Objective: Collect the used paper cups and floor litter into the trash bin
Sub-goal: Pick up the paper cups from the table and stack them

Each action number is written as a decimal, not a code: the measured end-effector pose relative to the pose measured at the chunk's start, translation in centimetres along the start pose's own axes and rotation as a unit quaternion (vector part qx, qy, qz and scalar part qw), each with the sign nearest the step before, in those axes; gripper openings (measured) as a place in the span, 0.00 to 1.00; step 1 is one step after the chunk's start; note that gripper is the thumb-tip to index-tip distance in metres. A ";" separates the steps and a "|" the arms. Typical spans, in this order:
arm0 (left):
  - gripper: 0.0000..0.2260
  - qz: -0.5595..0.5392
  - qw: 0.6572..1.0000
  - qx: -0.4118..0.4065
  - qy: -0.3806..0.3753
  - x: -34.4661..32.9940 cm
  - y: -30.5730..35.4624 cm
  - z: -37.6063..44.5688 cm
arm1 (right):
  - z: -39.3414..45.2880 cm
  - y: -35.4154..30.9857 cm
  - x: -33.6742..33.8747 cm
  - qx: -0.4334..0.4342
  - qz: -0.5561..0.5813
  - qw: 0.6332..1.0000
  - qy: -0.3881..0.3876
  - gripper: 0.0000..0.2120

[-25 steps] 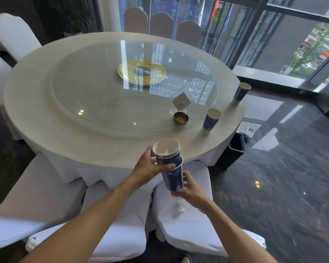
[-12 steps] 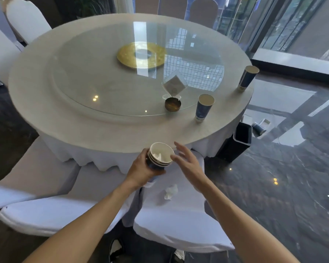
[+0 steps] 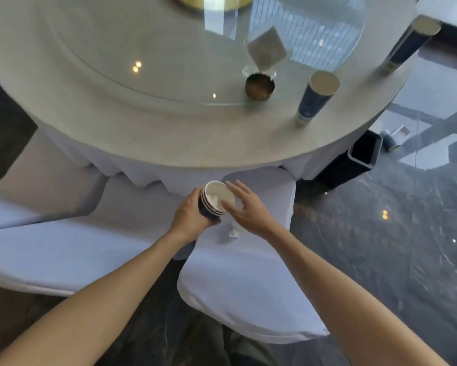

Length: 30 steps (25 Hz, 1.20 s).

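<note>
My left hand (image 3: 193, 217) grips a stack of nested blue paper cups (image 3: 216, 198) with a crumpled tissue inside, held above a white chair seat. My right hand (image 3: 245, 208) hovers open beside the stack's rim, fingers spread, holding nothing. Under it a crumpled white tissue (image 3: 234, 233) lies on the chair seat. Two more blue paper cups stand on the round table: one near the front edge (image 3: 315, 99), one far right (image 3: 409, 46). A black trash bin (image 3: 354, 161) stands on the floor by the table's right side, with a fallen cup and litter (image 3: 392, 137) just behind it.
The round table (image 3: 169, 133) carries a glass turntable with a small brass bowl (image 3: 259, 87) and a napkin holder (image 3: 267, 48). White-covered chairs (image 3: 248, 291) crowd the near side. Dark glossy floor (image 3: 393, 247) spreads to the right.
The cup from my right hand now sits nested in the stack in my left. My right hand has let go and opened. The view has tilted down and moved closer to the table.
</note>
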<state>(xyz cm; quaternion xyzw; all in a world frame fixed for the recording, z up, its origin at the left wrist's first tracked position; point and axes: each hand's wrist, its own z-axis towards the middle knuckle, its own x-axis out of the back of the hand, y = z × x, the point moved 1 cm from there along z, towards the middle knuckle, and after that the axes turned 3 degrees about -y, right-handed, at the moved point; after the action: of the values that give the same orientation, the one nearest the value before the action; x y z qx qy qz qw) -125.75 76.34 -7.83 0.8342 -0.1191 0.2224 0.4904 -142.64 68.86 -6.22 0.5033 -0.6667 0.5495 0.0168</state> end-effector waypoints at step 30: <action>0.41 0.019 0.996 -0.003 -0.087 -5.6 -3.8 3.0 | 3.2 11.2 -0.4 -0.183 -0.062 0.981 -0.006 0.09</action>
<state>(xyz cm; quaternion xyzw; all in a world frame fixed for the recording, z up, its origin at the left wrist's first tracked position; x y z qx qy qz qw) -128.24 75.53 -14.73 0.8462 -0.1776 0.1580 0.4769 -148.45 65.44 -15.70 0.5354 -0.7236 0.4129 0.1387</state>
